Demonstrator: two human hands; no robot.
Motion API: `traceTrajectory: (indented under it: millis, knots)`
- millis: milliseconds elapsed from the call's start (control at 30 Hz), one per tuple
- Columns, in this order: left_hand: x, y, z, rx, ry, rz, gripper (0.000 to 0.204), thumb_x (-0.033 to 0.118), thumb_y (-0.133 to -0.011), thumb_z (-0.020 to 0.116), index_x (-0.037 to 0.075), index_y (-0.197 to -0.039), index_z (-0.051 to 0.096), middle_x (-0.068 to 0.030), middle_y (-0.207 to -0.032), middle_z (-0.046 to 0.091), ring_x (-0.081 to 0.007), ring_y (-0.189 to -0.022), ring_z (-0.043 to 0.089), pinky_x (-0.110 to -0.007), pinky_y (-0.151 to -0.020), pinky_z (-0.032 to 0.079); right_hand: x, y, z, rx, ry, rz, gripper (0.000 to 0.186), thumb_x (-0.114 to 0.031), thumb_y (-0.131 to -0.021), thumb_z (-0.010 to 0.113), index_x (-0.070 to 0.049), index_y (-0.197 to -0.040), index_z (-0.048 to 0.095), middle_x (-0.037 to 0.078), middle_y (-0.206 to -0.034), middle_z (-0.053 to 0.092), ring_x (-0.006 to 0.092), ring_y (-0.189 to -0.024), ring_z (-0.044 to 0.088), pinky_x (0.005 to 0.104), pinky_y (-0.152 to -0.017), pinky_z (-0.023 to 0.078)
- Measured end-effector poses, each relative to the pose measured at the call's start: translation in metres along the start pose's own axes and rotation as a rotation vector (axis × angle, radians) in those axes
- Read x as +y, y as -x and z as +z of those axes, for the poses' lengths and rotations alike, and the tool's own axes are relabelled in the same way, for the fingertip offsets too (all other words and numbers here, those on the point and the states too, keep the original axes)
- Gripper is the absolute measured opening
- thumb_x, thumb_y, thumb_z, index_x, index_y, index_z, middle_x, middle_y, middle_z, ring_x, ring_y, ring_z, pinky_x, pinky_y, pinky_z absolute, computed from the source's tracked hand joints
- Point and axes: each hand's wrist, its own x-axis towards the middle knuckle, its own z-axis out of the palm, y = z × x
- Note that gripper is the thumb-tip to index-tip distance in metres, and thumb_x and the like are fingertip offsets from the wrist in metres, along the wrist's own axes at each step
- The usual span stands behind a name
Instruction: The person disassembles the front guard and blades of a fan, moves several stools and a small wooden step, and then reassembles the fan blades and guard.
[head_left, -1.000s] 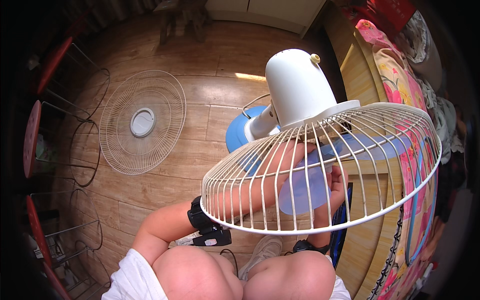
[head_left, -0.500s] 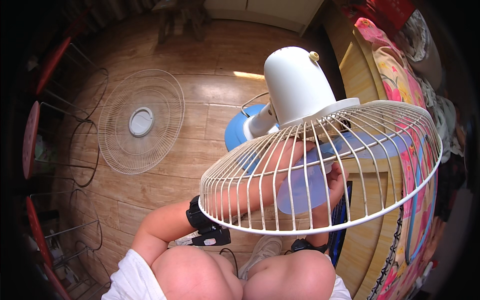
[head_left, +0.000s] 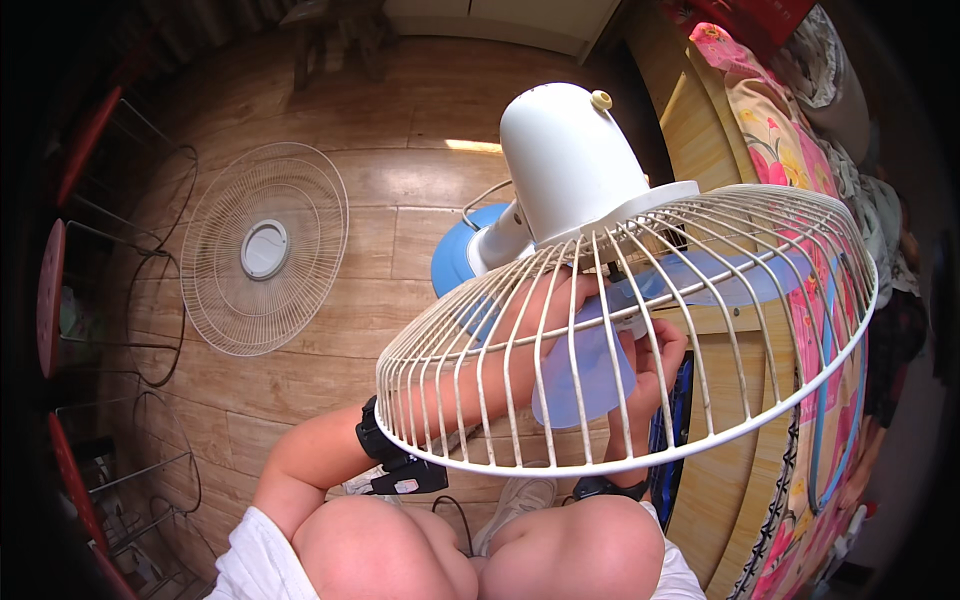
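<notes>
My right fingers [head_left: 668, 343] curl at the hub [head_left: 632, 322], left hand [head_left: 556, 303] nearby; can't tell if either's pinching. Best hold blade [head_left: 590, 378] clear of cage [head_left: 600, 468].

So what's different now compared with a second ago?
Most of the view, white fan and loose grille included, sits slightly further left, probably from camera movement. No hold is visibly taken or released: left hand and right hand stay at the blue blades inside the cage; the grille still lies on the floor.
</notes>
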Motion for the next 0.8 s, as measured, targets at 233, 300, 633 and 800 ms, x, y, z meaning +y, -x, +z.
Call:
traceTrajectory:
  millis: [233,300,633,800]
  knots:
    - [-0.005,0.002,0.001,-0.003,0.031,-0.009,0.029,-0.002,-0.078,0.061,0.000,-0.106,0.054,-0.0181,-0.088,0.059,-0.0304,-0.076,0.061,-0.036,-0.066,0.049,-0.002,-0.003,-0.010,-0.063,-0.281,0.098,0.040,-0.005,-0.082,0.066,-0.004,-0.109,0.036,0.011,-0.100,0.052,0.0175,-0.086,0.061,0.0294,-0.075,0.053]
    - [-0.009,0.003,0.000,-0.013,0.073,-0.019,0.028,-0.001,-0.079,0.062,0.000,-0.106,0.054,-0.0179,-0.088,0.058,-0.0307,-0.076,0.060,-0.036,-0.066,0.048,0.000,-0.001,-0.013,-0.096,-0.248,0.049,0.043,-0.004,-0.081,0.067,-0.005,-0.109,0.034,0.012,-0.101,0.054,0.0194,-0.086,0.062,0.0304,-0.077,0.053]
    - [-0.010,0.003,0.002,-0.004,0.039,0.017,0.030,0.005,-0.080,0.066,0.001,-0.107,0.054,-0.0167,-0.094,0.057,-0.0309,-0.083,0.059,-0.037,-0.071,0.048,0.015,0.008,-0.020,-0.132,-0.387,-0.015,0.053,-0.012,-0.078,0.070,-0.005,-0.119,0.038,0.015,-0.116,0.050,0.0271,-0.105,0.055,0.0448,-0.085,0.053]
    - [-0.012,0.005,0.001,-0.012,-0.012,0.053,0.028,0.006,-0.083,0.063,0.001,-0.108,0.053,-0.0175,-0.093,0.054,-0.0317,-0.084,0.057,-0.038,-0.072,0.046,0.012,0.015,-0.025,-0.133,-0.200,-0.065,0.057,0.001,-0.071,0.070,0.002,-0.121,0.041,0.015,-0.113,0.054,0.0234,-0.102,0.057,0.0349,-0.090,0.047]
